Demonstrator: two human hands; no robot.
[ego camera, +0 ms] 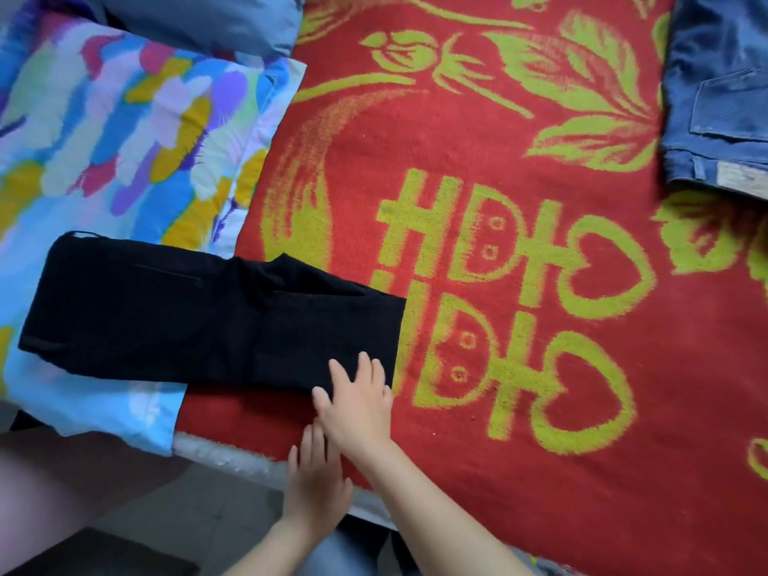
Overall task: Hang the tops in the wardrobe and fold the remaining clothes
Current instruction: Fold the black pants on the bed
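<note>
The black trousers (187, 322) are lying folded in a long flat strip on the bed. One end is sitting on the colourful quilt (124, 118) and the other end is sitting on the red blanket (519, 367) with the yellow-green flowers and hearts.

The right hand (357, 409) is resting on the near corner of the trousers, at the end on the red blanket. Its fingers (365, 367) are lying straight and spread on the black cloth, not pinching it, and the thumb is pointing along the near edge.

The left hand (313, 488) is lying flat just beside it, closer to the person. Its fingers are straight too and are holding nothing. The tips are sitting on the red blanket, just short of the trousers, partly tucked under the right hand.

Far off at the top corner, well apart from the hands, blue jeans (719, 97) are lying folded on the blanket. A grey-blue pillow (208, 22) is peeking in above the quilt.
</note>
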